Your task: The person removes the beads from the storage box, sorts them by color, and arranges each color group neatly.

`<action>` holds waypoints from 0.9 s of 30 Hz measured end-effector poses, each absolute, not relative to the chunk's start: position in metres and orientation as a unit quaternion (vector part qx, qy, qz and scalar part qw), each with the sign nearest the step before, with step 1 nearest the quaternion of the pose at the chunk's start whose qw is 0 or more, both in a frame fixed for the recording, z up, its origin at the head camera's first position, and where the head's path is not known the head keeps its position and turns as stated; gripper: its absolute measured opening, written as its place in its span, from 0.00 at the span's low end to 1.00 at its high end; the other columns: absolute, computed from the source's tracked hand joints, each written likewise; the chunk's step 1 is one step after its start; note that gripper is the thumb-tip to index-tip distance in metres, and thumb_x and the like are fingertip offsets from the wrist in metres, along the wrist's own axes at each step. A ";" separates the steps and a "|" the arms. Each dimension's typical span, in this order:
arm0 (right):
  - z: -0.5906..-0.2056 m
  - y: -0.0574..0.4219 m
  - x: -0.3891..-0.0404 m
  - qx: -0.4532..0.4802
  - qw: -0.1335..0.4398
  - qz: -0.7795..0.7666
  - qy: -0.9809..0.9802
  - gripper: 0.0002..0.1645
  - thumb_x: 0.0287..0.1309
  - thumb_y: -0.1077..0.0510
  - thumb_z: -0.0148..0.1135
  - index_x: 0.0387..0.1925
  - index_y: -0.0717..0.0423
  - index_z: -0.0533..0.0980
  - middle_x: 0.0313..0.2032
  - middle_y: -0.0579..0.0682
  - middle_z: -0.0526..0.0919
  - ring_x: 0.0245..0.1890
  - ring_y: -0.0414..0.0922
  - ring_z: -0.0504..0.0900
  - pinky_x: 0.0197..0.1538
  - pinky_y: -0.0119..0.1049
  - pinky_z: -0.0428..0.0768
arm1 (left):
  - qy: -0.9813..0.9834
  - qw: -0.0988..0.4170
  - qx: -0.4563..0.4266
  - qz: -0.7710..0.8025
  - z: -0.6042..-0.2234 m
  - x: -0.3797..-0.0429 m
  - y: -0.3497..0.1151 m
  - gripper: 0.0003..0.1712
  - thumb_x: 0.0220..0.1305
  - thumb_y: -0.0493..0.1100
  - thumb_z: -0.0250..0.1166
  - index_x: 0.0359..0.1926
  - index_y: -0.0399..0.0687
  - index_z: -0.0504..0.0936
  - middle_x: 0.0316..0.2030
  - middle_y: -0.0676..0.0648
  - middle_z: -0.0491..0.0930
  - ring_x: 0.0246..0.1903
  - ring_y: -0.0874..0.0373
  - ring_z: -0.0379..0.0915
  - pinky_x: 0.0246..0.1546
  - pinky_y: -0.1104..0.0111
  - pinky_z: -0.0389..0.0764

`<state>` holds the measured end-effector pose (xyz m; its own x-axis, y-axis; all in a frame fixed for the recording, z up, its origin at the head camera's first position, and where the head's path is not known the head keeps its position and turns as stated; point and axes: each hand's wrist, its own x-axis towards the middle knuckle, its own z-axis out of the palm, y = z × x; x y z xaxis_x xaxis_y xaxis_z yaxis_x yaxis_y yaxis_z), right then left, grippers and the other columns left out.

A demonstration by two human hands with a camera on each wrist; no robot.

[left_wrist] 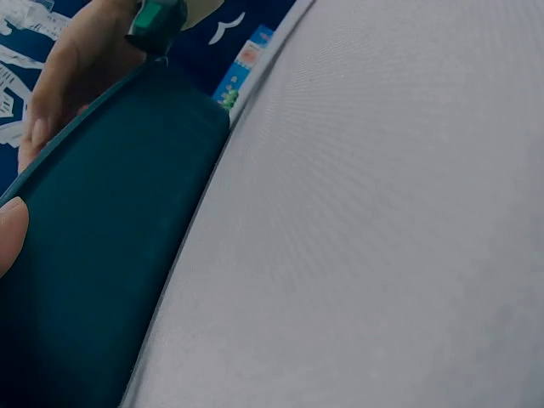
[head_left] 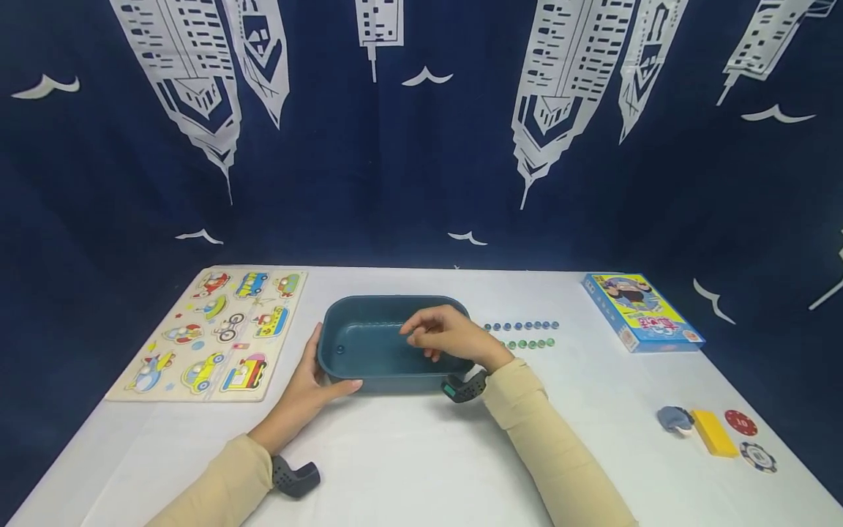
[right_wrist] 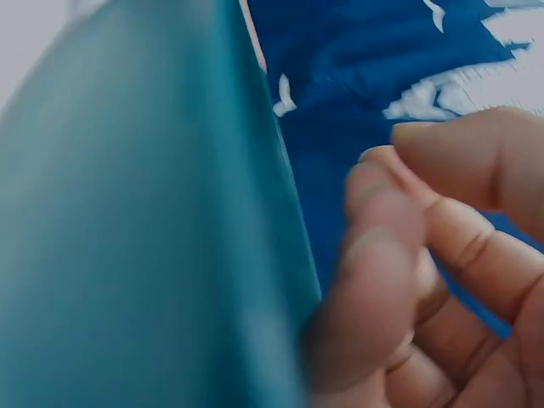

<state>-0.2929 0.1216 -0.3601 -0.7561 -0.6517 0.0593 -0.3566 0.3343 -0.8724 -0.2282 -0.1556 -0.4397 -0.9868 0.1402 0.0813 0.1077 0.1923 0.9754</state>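
Observation:
A dark teal rectangular bin (head_left: pixel 395 382) sits on the white table. My left hand (head_left: pixel 317 391) grips its front left corner, with the thumb on the front wall and the fingers along the left side. In the left wrist view that thumb (left_wrist: pixel 12 236) rests against the teal wall. One small dark marble (head_left: pixel 340 350) lies inside at the left end. Over the right half of the bin hovers my right hand (head_left: pixel 454 337), fingers loosely bent. The right wrist view shows its thumb and index tips close together, with no object visible between them.
Right of the bin lie a row of blue marbles (head_left: pixel 527 326) and a row of green marbles (head_left: pixel 532 344). A picture puzzle board (head_left: pixel 217 340) is at left, a blue box (head_left: pixel 648 315) at back right. Near the right edge are a yellow block (head_left: pixel 714 433) and two poker chips (head_left: pixel 741 422).

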 end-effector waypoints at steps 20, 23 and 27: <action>-0.378 0.023 -0.291 -0.272 0.210 -0.288 0.894 0.10 0.53 0.70 0.66 0.31 0.53 0.88 0.35 0.46 0.88 0.34 0.40 0.79 0.39 0.33 0.78 | 0.765 0.016 0.089 0.638 -0.438 -0.229 -0.156 0.71 0.55 0.44 0.76 0.79 0.56 0.29 0.79 0.47 0.30 0.78 0.48 0.26 0.76 0.51 0.37; -0.378 0.021 -0.291 -0.263 0.207 -0.284 0.899 0.08 0.52 0.69 0.68 0.27 0.54 0.87 0.31 0.46 0.88 0.31 0.39 0.79 0.37 0.32 0.78 | 0.764 0.016 0.089 0.639 -0.437 -0.228 -0.156 0.70 0.55 0.44 0.76 0.79 0.57 0.29 0.79 0.48 0.30 0.78 0.50 0.25 0.76 0.53 0.37; -0.379 0.023 -0.290 -0.264 0.204 -0.285 0.898 0.07 0.51 0.68 0.69 0.26 0.54 0.87 0.30 0.47 0.88 0.32 0.40 0.79 0.39 0.33 0.79 | 0.758 0.010 0.095 0.645 -0.438 -0.228 -0.155 0.70 0.55 0.43 0.76 0.79 0.55 0.30 0.79 0.48 0.30 0.78 0.50 0.26 0.77 0.53 0.37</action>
<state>-0.2900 0.0226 -0.3788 -0.7767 -0.5916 -0.2163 -0.3587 0.6977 -0.6201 -0.2279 -0.1545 -0.4376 -0.9816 0.1574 0.1081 0.1320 0.1499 0.9799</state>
